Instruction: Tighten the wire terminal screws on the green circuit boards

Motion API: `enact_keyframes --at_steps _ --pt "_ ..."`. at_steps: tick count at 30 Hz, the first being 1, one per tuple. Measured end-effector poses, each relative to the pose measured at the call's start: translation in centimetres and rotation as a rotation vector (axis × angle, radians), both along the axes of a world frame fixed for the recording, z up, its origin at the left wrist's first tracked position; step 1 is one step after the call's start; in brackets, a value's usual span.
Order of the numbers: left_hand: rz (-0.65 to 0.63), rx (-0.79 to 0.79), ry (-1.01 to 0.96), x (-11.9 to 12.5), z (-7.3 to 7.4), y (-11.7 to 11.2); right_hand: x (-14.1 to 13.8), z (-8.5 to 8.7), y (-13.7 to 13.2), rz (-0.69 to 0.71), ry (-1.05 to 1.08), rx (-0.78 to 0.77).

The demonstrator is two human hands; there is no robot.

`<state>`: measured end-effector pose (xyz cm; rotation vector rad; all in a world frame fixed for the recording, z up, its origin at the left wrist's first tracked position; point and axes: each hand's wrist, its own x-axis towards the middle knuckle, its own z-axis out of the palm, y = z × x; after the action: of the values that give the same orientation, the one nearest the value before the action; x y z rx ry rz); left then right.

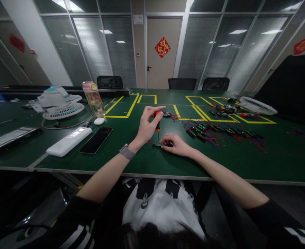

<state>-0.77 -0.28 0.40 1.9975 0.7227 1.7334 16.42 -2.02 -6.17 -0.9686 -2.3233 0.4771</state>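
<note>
My left hand (pixel 147 125) is closed around the orange handle of a small screwdriver (pixel 158 125), held upright with its tip down on a small circuit board (pixel 158 144). My right hand (pixel 175 144) presses that board onto the green table (pixel 142 159), fingers pinched on its edge. Red and blue wires trail from the board. A silver watch sits on my left wrist.
Several wired boards (pixel 220 133) lie in rows to the right, inside yellow tape outlines. To the left are a black phone (pixel 96 139), a white power bank (pixel 69 140), a white mouse (pixel 99 121), a water bottle (pixel 93 99) and desk fans (pixel 60 103). Another fan (pixel 257 105) lies far right.
</note>
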Motion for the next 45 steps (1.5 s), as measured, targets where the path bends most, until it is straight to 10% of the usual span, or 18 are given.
enact_keyframes --at_steps 9,21,30,39,45 --pt "-0.234 -0.066 -0.058 0.07 0.05 0.48 0.08 -0.11 0.08 0.004 0.011 -0.003" --pt "-0.035 0.025 0.0 -0.03 0.12 0.08 0.04 -0.13 0.08 -0.001 0.012 -0.005" --pt "-0.263 -0.097 -0.05 0.13 0.13 0.16 0.05 -0.26 0.16 -0.006 0.012 -0.001" --pt "-0.032 0.004 -0.001 0.12 -0.21 0.21 0.04 -0.1 0.06 -0.007 0.007 -0.005" --pt "-0.198 -0.054 -0.011 -0.09 0.04 0.18 0.04 -0.08 0.06 -0.001 0.007 -0.011"
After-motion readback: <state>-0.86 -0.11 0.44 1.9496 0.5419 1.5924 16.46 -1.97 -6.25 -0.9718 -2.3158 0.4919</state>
